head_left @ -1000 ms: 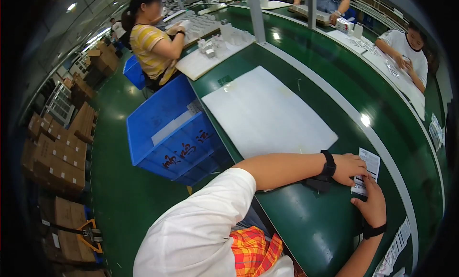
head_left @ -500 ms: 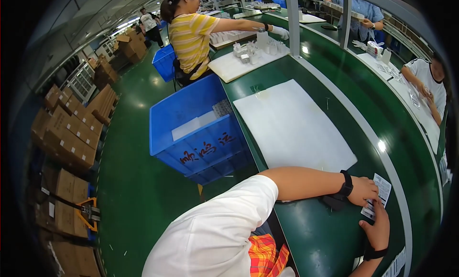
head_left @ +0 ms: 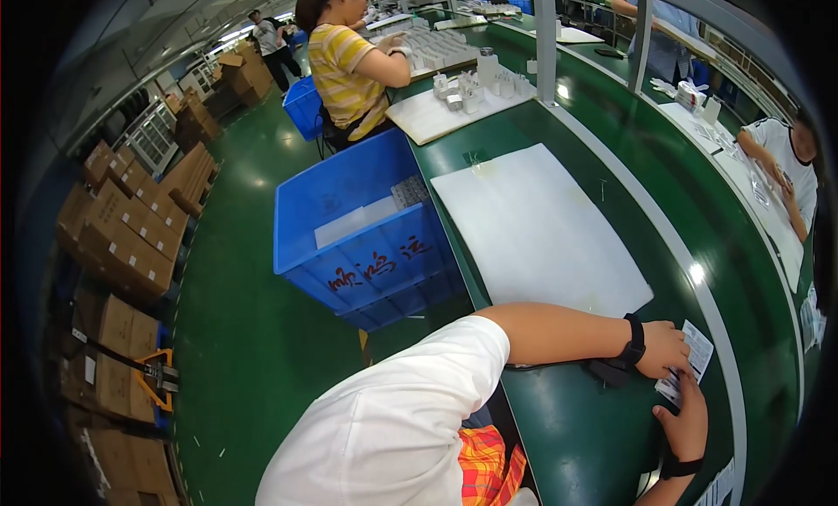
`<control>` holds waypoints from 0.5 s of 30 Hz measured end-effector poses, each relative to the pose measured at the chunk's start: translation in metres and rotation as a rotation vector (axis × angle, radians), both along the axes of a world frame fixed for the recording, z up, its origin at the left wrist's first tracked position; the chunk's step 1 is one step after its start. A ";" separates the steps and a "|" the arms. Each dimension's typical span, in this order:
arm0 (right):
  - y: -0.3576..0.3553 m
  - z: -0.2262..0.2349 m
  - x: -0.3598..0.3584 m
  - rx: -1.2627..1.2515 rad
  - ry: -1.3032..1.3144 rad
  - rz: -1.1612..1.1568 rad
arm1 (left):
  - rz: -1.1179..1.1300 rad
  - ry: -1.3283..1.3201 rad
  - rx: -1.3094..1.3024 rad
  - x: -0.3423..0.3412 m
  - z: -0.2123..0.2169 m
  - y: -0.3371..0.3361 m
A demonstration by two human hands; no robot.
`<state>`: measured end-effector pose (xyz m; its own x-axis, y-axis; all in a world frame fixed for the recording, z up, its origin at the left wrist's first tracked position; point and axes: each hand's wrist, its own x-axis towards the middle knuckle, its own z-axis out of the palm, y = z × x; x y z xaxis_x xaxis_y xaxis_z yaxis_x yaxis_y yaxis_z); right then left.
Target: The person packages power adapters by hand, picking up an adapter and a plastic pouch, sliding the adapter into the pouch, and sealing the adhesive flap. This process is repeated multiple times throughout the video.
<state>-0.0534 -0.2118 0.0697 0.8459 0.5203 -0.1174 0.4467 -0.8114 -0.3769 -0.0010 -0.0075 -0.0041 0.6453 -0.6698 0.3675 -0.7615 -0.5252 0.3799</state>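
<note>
A printed white label sheet (head_left: pixel 698 347) lies on the green bench at the right, partly covered by my hands. My left hand (head_left: pixel 665 349) comes across from the left, its fingers bent down and pressed together on the sheet. From below, my right hand (head_left: pixel 685 423) reaches the sheet's near end, fingers stretched forward and thumb apart. The fingertips of both hands meet over the paper, and what lies beneath them is hidden. A small dark object (head_left: pixel 608 371) rests on the bench under my left wrist.
A white foam mat (head_left: pixel 541 227) lies ahead on the green bench (head_left: pixel 567 436). Left of the bench stands a blue crate (head_left: pixel 349 218) holding white pieces. A grey metal rail (head_left: pixel 663 231) runs along the right. A co-worker (head_left: pixel 349 65) sits beyond, by a white board (head_left: pixel 428 126) with small parts.
My hands stay almost in place over the label sheet, with slight finger movement. The co-worker in yellow stripes has drawn an outstretched arm back toward the body.
</note>
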 end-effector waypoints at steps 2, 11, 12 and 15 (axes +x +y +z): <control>0.008 0.008 -0.006 -0.026 0.002 -0.005 | 0.033 -0.057 0.044 0.002 -0.002 -0.001; 0.022 0.017 -0.023 -0.119 -0.063 0.057 | 0.129 -0.109 0.070 0.001 0.007 0.002; 0.024 0.017 -0.024 -0.124 -0.068 0.053 | 0.131 -0.108 0.069 0.001 0.008 0.002; 0.030 0.018 -0.023 -0.102 -0.077 0.050 | 0.145 -0.116 0.079 0.000 0.009 0.002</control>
